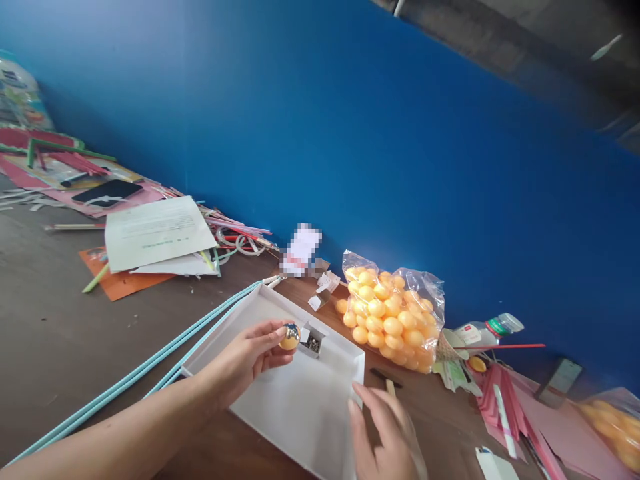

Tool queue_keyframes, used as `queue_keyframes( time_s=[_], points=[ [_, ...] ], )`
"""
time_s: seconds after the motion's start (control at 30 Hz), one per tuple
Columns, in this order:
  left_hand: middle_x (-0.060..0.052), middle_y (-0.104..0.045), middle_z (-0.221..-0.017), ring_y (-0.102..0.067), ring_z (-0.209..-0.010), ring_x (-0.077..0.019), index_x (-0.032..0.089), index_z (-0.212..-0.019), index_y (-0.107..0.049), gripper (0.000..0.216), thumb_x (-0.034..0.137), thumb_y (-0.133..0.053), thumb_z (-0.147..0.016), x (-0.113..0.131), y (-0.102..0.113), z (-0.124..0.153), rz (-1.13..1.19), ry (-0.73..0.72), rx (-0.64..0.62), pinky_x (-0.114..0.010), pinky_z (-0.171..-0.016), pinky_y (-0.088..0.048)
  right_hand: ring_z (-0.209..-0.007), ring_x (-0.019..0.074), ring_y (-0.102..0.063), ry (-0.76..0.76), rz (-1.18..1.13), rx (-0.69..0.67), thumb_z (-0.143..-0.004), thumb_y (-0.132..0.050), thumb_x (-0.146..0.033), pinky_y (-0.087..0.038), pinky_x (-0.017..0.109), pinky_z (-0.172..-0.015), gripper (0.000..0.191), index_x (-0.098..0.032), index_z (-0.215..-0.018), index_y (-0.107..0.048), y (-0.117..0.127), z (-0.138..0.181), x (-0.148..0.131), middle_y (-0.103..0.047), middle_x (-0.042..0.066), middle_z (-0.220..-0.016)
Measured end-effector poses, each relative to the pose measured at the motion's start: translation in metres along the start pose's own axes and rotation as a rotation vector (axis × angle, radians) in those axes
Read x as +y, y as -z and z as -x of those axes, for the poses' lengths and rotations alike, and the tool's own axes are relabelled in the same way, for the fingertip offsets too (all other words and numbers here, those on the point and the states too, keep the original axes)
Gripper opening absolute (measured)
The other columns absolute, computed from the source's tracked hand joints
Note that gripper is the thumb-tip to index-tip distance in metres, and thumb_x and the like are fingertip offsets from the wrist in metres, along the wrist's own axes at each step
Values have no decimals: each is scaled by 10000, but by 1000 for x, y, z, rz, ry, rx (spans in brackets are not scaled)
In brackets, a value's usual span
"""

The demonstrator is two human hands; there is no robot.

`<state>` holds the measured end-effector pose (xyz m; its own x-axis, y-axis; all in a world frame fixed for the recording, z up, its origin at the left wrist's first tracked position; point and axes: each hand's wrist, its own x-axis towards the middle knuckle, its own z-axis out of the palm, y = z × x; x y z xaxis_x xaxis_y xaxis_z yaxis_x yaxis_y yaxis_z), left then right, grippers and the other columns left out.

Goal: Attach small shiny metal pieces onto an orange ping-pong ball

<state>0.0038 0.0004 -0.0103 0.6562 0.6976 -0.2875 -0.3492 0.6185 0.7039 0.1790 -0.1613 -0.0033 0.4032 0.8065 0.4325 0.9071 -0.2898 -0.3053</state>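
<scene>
My left hand (253,355) pinches an orange ping-pong ball (289,342) above a shallow white box lid (295,413). Shiny dark and silvery bits cover the ball's upper part; they are too small to name for sure. Just behind the ball, inside the lid, stands a small open white box (317,335) with tiny metallic pieces in it. At the lid's right rim is my right hand (383,430), fingers curved and apart, with nothing seen between them. Whether its fingertips touch the rim I cannot tell.
A clear bag of orange balls (393,320) leans by the blue wall (310,133). Pale blue tubes (165,345) run left of the lid. Papers (160,233) lie at left; a plastic bottle (487,331), pink paper strips (505,407) and a hammer-like tool (387,379) lie at right.
</scene>
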Motion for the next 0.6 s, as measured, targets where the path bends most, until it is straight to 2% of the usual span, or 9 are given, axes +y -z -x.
queue_keyframes(
  time_s=[0.1,0.27,0.4,0.6],
  points=[
    [-93,-671,-924,-632,-834,-174,152,-1042,-599,349,321,-647,-741,-1,1,-1,2,-9,-12,-280,-783,-503,-888,190,-523,108,89,-157,-841,-489,-250,-383,294,-766,227,-281,-1032,-607,-7,-36,-31,-577,43,-934],
    [-89,-663,-977,-630,-800,-157,165,-1025,-606,318,310,-644,-745,-1,2,-1,38,-30,-38,-282,-781,-499,-882,191,-466,204,245,-214,-823,-486,-199,-335,305,-784,179,-275,-854,-644,-28,-77,-49,-543,30,-904],
    [-89,-663,-942,-624,-801,-161,155,-998,-617,308,314,-651,-736,-1,2,-2,61,-30,-39,-279,-757,-503,-870,210,-451,214,350,-232,-806,-505,-230,-316,328,-744,142,-249,-778,-643,-43,-89,-48,-548,41,-905],
    [-82,-658,-901,-612,-779,-151,149,-997,-612,324,331,-652,-732,1,0,-1,41,-19,-35,-283,-746,-497,-797,233,-516,165,436,-290,-826,-459,-268,-302,337,-658,223,-263,-734,-662,-53,-87,-49,-597,53,-784]
  ],
)
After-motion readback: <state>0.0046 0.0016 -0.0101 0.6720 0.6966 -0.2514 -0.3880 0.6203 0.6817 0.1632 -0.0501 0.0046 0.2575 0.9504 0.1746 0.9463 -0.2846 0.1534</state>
